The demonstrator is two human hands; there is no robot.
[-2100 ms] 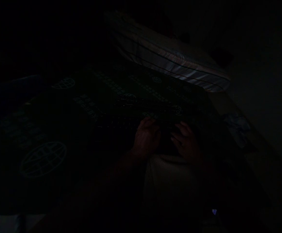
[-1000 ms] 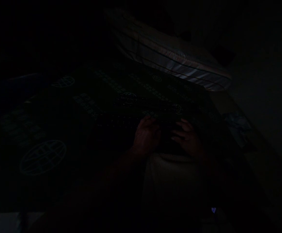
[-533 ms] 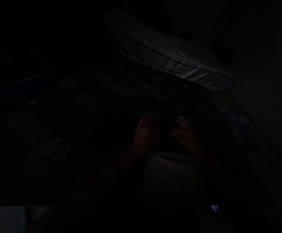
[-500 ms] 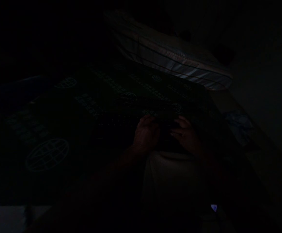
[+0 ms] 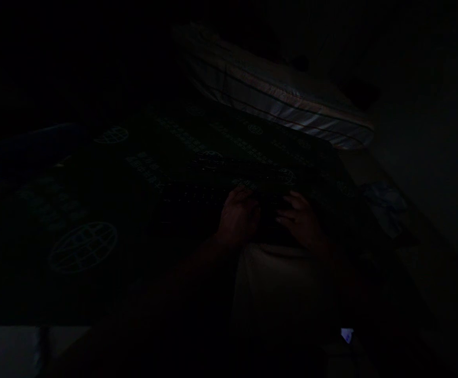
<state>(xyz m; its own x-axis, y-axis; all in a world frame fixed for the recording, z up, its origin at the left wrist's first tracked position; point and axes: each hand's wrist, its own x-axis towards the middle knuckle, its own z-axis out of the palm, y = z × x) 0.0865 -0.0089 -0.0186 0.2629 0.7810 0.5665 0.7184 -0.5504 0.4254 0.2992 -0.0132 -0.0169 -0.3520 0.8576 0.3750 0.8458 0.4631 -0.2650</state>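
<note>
In very dim light, a dark keyboard (image 5: 191, 197) lies before me with faint pale marks on its keys. My left hand (image 5: 239, 218) rests over its middle, palm down, fingers bent toward the keys and holding nothing. To the right, my right hand (image 5: 302, 220) is over the keyboard's right part with its fingers spread, also empty. Exactly which keys the fingertips touch is lost in the dark. Below the hands shows a pale cloth surface (image 5: 280, 278), perhaps clothing over my lap.
Dark green sheeting (image 5: 134, 205) with white globe prints and lettering spreads around the keyboard. A striped mattress (image 5: 276, 105) stands at the far side. A crumpled light item (image 5: 384, 205) lies at the right, and a dark blue object (image 5: 35, 139) at the left.
The view has shifted slightly. Both hands stay over the keyboard in nearly the same place, with only slight finger movement visible.
</note>
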